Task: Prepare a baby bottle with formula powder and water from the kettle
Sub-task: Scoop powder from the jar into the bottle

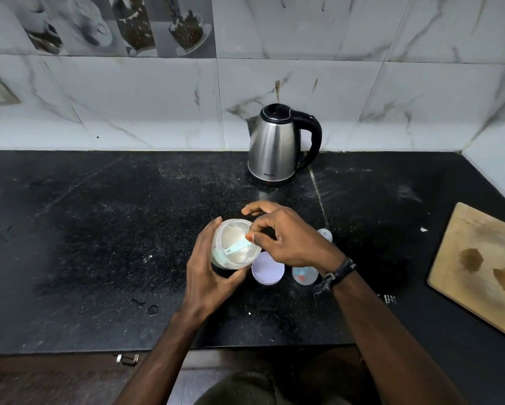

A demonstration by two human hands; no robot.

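Near the middle of the frame, the left hand (pixel 209 276) wraps around a clear jar (pixel 236 247) of pale powder, tilting its open mouth toward the camera. The right hand (pixel 286 238) pinches the handle of a light blue scoop (pixel 236 249) between thumb and forefinger, its bowl down inside the jar. Just right of the jar, a round white lid (pixel 267 268) lies flat on the black counter (pixel 99 244), and beside it stands the baby bottle (pixel 304 275), partly hidden by the right wrist. The steel kettle (pixel 277 144) stands against the tiled wall, above centre. A wooden board (pixel 479 267) lies at the right edge.
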